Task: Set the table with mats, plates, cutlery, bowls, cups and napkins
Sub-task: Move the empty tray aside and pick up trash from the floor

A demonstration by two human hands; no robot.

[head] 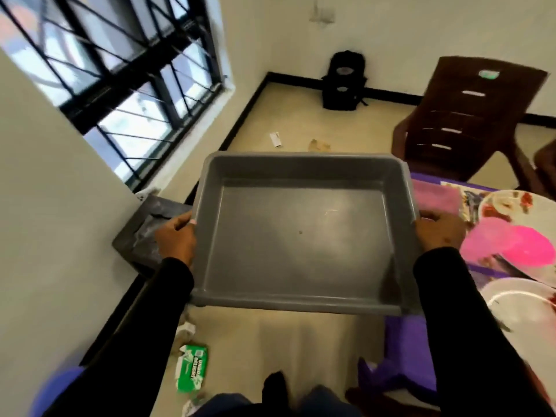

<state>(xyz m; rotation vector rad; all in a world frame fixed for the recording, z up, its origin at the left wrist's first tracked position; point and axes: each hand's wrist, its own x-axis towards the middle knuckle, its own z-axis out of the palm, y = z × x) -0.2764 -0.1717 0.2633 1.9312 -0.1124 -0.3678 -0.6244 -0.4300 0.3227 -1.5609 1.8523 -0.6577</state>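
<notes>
An empty grey plastic tub (304, 236) is held level in the air over the floor, left of the table. My left hand (176, 237) grips its left rim and my right hand (440, 233) grips its right rim. At the right, the table with a purple cloth (400, 347) carries a patterned plate (511, 203), a pink cup (508, 246) lying on a mat, a pink napkin (433, 197) and another white plate (520, 299) nearer to me. The image is blurred by motion.
A brown plastic chair (460, 115) stands behind the table. A black backpack (344, 81) leans on the far wall. A green carton (191, 367) and paper scraps lie on the floor. A dark slab (141, 233) sits by the left wall under a barred window (120, 70).
</notes>
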